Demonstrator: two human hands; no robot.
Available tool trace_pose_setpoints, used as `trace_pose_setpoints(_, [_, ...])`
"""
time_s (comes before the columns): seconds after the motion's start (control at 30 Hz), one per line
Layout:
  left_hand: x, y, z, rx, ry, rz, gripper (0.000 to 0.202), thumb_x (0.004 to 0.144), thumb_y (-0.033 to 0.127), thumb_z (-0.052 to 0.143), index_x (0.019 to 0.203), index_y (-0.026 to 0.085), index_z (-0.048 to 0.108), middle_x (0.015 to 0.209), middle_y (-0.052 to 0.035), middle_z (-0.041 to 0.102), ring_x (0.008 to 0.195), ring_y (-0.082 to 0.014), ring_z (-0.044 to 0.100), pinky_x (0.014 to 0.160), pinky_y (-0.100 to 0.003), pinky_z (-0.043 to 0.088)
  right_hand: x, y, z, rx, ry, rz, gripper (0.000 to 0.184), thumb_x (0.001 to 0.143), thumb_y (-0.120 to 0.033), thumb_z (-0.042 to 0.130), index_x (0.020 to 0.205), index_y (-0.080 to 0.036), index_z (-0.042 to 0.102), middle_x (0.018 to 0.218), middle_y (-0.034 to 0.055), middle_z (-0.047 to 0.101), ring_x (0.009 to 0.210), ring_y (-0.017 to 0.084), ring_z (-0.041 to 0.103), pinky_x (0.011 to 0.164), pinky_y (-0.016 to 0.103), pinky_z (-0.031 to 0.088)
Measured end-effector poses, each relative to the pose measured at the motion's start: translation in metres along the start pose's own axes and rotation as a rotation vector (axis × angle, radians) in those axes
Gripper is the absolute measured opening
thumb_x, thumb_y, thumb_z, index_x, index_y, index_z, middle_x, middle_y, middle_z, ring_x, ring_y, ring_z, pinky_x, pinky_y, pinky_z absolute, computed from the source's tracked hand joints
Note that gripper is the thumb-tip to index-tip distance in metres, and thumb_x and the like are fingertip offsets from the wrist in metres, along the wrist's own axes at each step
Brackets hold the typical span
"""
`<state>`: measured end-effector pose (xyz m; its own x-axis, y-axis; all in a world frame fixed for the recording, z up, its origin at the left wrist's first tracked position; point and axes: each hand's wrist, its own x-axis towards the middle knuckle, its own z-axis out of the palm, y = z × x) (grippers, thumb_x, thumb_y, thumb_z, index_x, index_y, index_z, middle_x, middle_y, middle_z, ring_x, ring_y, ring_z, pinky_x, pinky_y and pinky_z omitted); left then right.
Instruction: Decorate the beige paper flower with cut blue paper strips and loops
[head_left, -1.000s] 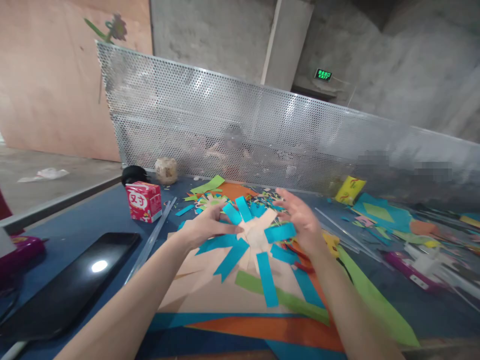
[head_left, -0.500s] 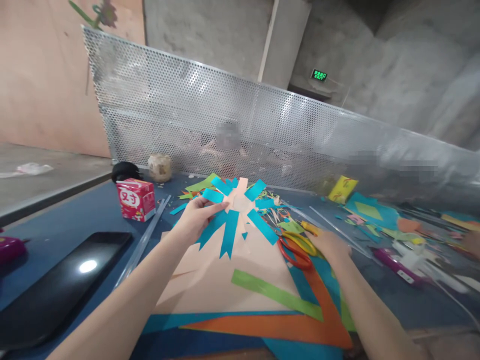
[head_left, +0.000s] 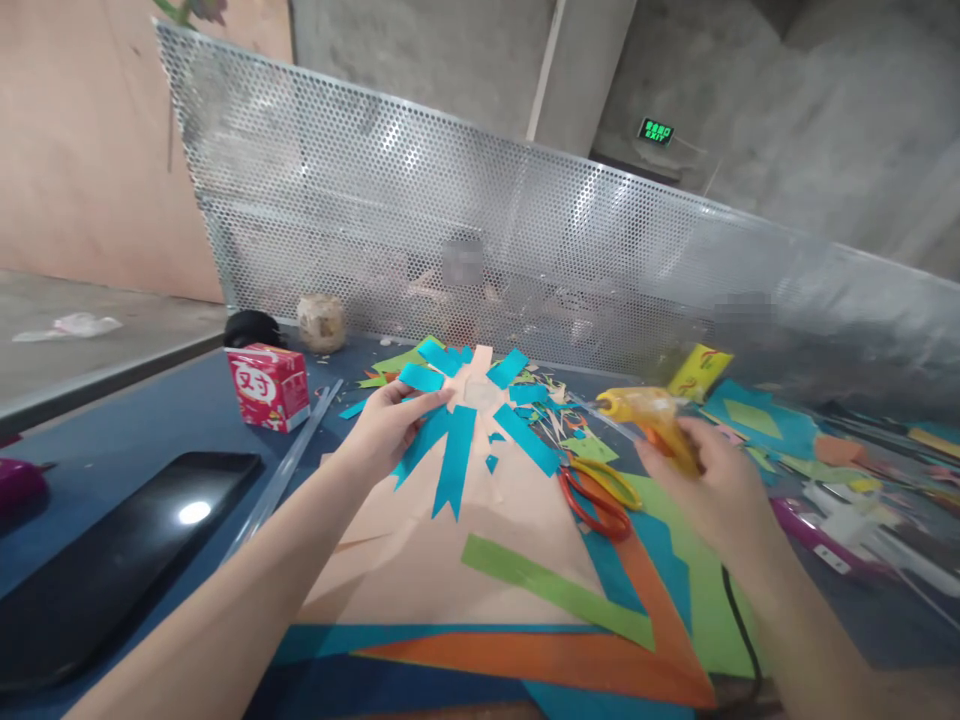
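My left hand (head_left: pixel 388 426) pinches a paper craft (head_left: pixel 466 405) made of blue strips fanned out round a peach centre, and holds it up above the table. My right hand (head_left: pixel 714 485) is wrapped round the handle of a yellow glue gun (head_left: pixel 651 415), whose nozzle points left towards the craft with a gap between them. The gun's black cord (head_left: pixel 739 625) runs down beside my right forearm. Orange-handled scissors (head_left: pixel 596 492) lie on the paper between my two hands.
Peach (head_left: pixel 442 560), green, orange and blue paper sheets cover the blue table in front of me. A black phone (head_left: pixel 112 560), a red carton (head_left: pixel 268 385) and clear glue sticks (head_left: pixel 281 480) lie to the left. A perforated metal screen (head_left: pixel 480 250) stands behind. Scraps and a purple tool (head_left: pixel 806 525) lie to the right.
My right hand let go of the craft, went down to the table on the right and came up holding the yellow glue gun. My left hand raised the craft alone.
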<state>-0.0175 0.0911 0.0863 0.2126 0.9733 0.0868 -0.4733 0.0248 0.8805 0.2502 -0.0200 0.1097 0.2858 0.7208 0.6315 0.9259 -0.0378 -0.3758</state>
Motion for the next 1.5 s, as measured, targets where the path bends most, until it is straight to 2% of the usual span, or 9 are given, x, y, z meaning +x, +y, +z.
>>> trace_pose_setpoints(0.07, [0.001,-0.001,-0.001,0.016,0.009,0.001,0.024,0.054,0.021,0.074,0.073,0.015,0.061,0.064,-0.0013,0.066,0.054,-0.0142,0.062,0.055,-0.027,0.052,-0.009,-0.015,-0.003,-0.096,0.225,-0.221,0.037,0.067,-0.044,0.056,0.091,-0.017,0.05,0.077,0.0062,0.058,0.065,0.019,0.055,0.052,0.028,0.042])
trace_pose_setpoints(0.13, [0.001,-0.002,-0.002,0.03,0.012,0.006,0.024,0.054,0.021,0.074,0.073,0.014,0.061,0.065,-0.0017,0.066,0.054,-0.0141,0.062,0.055,-0.026,0.051,-0.014,-0.021,-0.003,-0.222,0.352,-0.396,0.041,0.067,-0.04,0.058,0.098,-0.014,0.047,0.079,0.0083,0.056,0.071,0.021,0.054,0.057,0.03,0.044])
trace_pose_setpoints(0.23, [0.001,-0.002,-0.003,0.047,0.006,0.006,0.026,0.054,0.022,0.074,0.075,0.014,0.061,0.063,-0.0015,0.065,0.053,-0.0141,0.061,0.053,-0.026,0.051,-0.014,-0.021,0.001,-0.341,0.397,-0.544,0.042,0.071,-0.035,0.057,0.103,-0.011,0.043,0.074,0.0083,0.054,0.071,0.022,0.052,0.061,0.031,0.045])
trace_pose_setpoints(0.4, [-0.001,-0.001,-0.001,0.055,0.024,-0.013,0.026,0.052,0.02,0.074,0.073,0.014,0.061,0.059,-0.0007,0.064,0.05,-0.0134,0.06,0.05,-0.025,0.05,-0.013,-0.025,0.006,-0.44,0.425,-0.658,0.039,0.074,-0.03,0.055,0.105,-0.011,0.041,0.074,0.0085,0.053,0.074,0.023,0.051,0.065,0.033,0.045])
trace_pose_setpoints(0.97, [-0.002,0.001,0.001,-0.014,-0.017,-0.018,0.021,0.054,0.016,0.073,0.071,0.014,0.061,0.063,-0.0015,0.067,0.054,-0.0152,0.063,0.054,-0.026,0.052,-0.014,-0.031,0.009,-0.434,0.4,-0.712,0.034,0.078,-0.023,0.051,0.108,-0.011,0.039,0.08,0.0099,0.055,0.078,0.022,0.052,0.07,0.033,0.046])
trace_pose_setpoints(1.13, [-0.003,0.002,0.0,-0.016,-0.067,-0.012,0.021,0.057,0.016,0.071,0.076,0.014,0.062,0.063,-0.0025,0.067,0.057,-0.017,0.064,0.058,-0.028,0.053,-0.014,-0.033,0.006,-0.446,0.404,-0.703,0.035,0.077,-0.021,0.052,0.108,-0.011,0.04,0.082,0.0107,0.055,0.079,0.023,0.051,0.07,0.033,0.045])
trace_pose_setpoints(1.5, [-0.006,0.005,0.004,-0.019,-0.049,-0.031,0.02,0.056,0.015,0.072,0.074,0.013,0.062,0.063,-0.0026,0.068,0.052,-0.0145,0.062,0.05,-0.024,0.052,-0.013,-0.033,0.003,-0.468,0.415,-0.7,0.031,0.077,-0.021,0.052,0.105,-0.01,0.042,0.08,0.0107,0.055,0.076,0.023,0.051,0.067,0.033,0.046])
